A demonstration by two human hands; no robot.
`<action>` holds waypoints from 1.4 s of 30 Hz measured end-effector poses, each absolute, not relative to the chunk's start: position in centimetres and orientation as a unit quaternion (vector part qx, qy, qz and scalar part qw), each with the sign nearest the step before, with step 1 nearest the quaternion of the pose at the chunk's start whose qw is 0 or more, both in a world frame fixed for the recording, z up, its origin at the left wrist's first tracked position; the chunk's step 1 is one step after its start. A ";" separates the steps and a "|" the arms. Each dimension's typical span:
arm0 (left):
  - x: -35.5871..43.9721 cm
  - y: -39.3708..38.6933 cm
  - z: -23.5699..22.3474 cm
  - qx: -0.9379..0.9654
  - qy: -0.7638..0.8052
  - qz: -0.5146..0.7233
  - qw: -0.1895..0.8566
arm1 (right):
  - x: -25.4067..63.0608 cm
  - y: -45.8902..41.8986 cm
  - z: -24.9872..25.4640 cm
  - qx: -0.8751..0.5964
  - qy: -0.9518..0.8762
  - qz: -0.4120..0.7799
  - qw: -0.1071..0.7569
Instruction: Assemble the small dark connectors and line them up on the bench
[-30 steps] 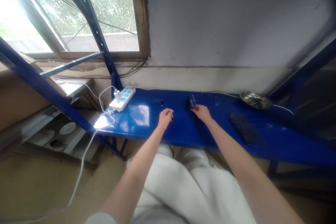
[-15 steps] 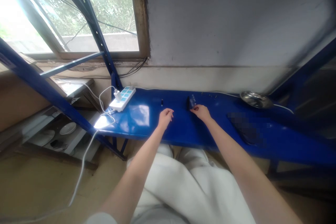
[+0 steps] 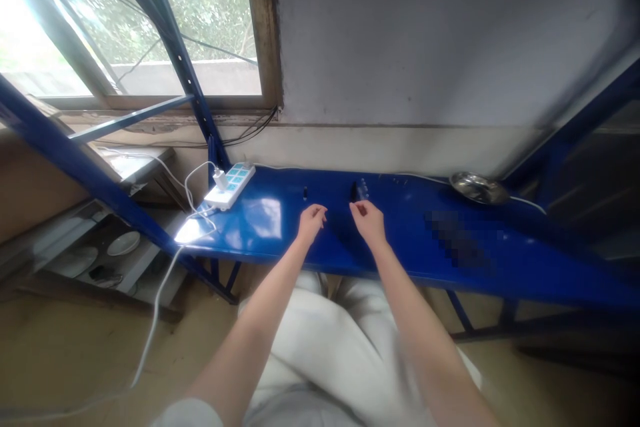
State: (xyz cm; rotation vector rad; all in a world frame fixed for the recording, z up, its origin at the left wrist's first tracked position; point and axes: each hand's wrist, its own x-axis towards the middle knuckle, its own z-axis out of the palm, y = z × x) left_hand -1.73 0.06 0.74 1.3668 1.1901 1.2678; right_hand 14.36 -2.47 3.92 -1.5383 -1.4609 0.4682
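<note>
With both hands hovering loosely curled and empty over the blue shelf [image 3: 280,233], the right hand [image 3: 369,221] sits just short of the small dark part [image 3: 356,191] near the back edge, so pinch it gently while the left hand [image 3: 311,222] steadies nearby.

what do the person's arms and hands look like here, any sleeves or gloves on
Both arms are bare from wrist to past the elbow, with no gloves, rings, watch or bands visible on the left hand or the right hand. A white short sleeve edge shows at the left upper arm near the frame bottom. The right arm is motion-blurred low down, so its sleeve cannot be made out.
</note>
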 end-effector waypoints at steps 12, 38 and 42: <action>-1.8 -0.2 0.7 0.560 0.482 0.527 0.420 | 11.3 -2.6 1.4 -0.592 -0.593 0.148 0.525; -5.8 6.3 2.4 0.659 0.599 0.410 0.198 | 11.4 -2.8 1.3 -0.592 -0.599 0.195 0.502; -4.0 4.6 1.3 0.502 0.557 0.551 0.366 | 11.4 -2.9 1.4 -0.589 -0.609 0.194 0.494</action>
